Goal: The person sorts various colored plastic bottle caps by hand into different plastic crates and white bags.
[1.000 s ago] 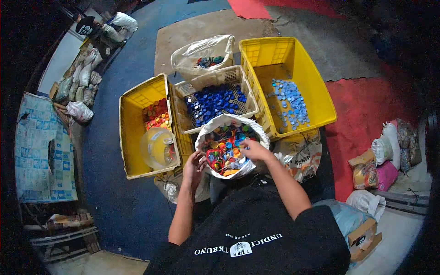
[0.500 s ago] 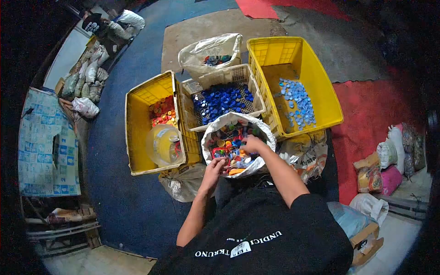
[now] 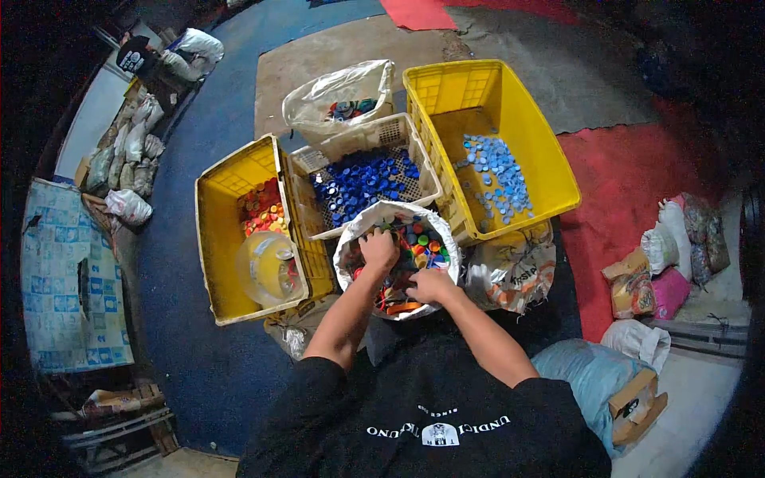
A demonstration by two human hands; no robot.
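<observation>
Left hand (image 3: 380, 248) and right hand (image 3: 430, 285) dip into round, many-coloured plastic caps (image 3: 422, 240) in a white cloth sack (image 3: 453, 244); I can't tell if they hold any. Fast digging might spill some.

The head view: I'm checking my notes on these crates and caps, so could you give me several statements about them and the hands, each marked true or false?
1. The left hand and right hand are both at the opening of the round white sack. True.
2. The light blue caps lie in the white crate. False: they lie in the right yellow crate.
3. Dark blue caps lie in the white crate. True.
4. The clear round container stands on the floor. False: it is in the left yellow crate.
5. Red and orange caps lie in the left yellow crate. True.
</observation>
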